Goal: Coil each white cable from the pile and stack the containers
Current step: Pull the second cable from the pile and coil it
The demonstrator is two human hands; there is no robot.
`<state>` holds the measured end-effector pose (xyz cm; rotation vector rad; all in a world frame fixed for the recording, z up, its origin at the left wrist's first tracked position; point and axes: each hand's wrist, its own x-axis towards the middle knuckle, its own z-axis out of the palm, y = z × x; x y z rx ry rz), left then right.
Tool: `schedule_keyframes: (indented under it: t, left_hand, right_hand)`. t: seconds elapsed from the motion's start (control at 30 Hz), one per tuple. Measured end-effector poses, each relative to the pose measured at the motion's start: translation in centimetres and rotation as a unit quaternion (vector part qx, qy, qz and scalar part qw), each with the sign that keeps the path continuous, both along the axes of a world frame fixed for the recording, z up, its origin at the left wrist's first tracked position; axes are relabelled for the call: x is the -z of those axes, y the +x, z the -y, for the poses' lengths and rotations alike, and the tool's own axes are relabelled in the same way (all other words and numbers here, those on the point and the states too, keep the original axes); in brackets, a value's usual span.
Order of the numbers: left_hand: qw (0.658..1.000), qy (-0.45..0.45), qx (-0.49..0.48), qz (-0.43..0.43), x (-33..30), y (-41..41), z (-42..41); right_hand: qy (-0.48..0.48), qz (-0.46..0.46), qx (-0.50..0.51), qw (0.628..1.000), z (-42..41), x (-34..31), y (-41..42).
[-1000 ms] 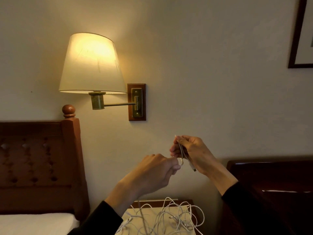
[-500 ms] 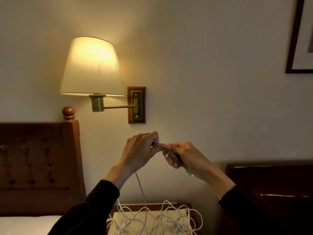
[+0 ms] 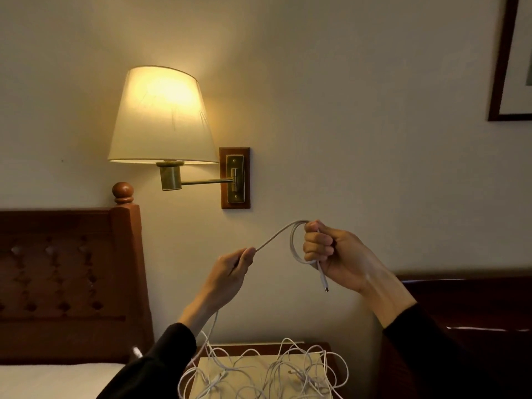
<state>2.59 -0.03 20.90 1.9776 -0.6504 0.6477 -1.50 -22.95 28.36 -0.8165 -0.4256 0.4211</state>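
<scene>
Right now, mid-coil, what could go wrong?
1. The cable trails from the left hand down into the tangled pile; pulling more slack may snag or drag other cables off the nightstand.
2. The right hand grips only one small loop, plug end dangling; it could slip loose.

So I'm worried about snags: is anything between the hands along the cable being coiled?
Nothing visible: the white cable runs freely from left hand to right hand; below, it trails into the pile.
</scene>
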Motion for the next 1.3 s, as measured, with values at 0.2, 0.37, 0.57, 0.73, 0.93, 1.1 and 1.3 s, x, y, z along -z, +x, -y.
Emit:
schedule_keyframes:
  t: [0.2, 0.37, 0.57, 0.73, 0.93, 1.1, 1.3]
  left_hand:
    - [0.994, 0.073, -0.068, -0.038, 4.5, 0.7, -1.3]
    - [0.937, 0.345, 0.047, -0.020, -0.4, -4.9, 2.2]
    - [0.954, 0.231, 0.111, 0.155, -5.4, -7.4, 2.7]
    - [0.951, 0.202, 0.018, 0.231, -6.1, -5.4, 1.9]
    - [0.956, 0.156, -0.060, 0.242, -5.6, -3.5, 1.6]
    - [0.962, 0.117, -0.053, 0.241, -4.5, -2.6, 1.9]
    - [0.978, 0.073, -0.020, 0.195, -3.2, -0.8, 0.9]
  right_hand:
    - [0.015, 0.031, 0.092, 0.995, 0.1, -0.5, 0.7]
    - [-0.180, 0.158, 0.237, 0.941, -1.5, 0.1, 0.7]
    - [-0.301, 0.255, 0.258, 0.882, -2.2, 1.2, 0.0]
    - [-0.367, 0.297, 0.225, 0.852, -2.5, 2.2, -0.9]
    - [-0.301, 0.234, 0.141, 0.914, -2.7, 2.3, -1.6]
    - [-0.254, 0.169, 0.054, 0.951, -2.2, 1.7, -1.7]
    - [-0.128, 0.088, 0.040, 0.987, -1.7, 1.2, -1.1]
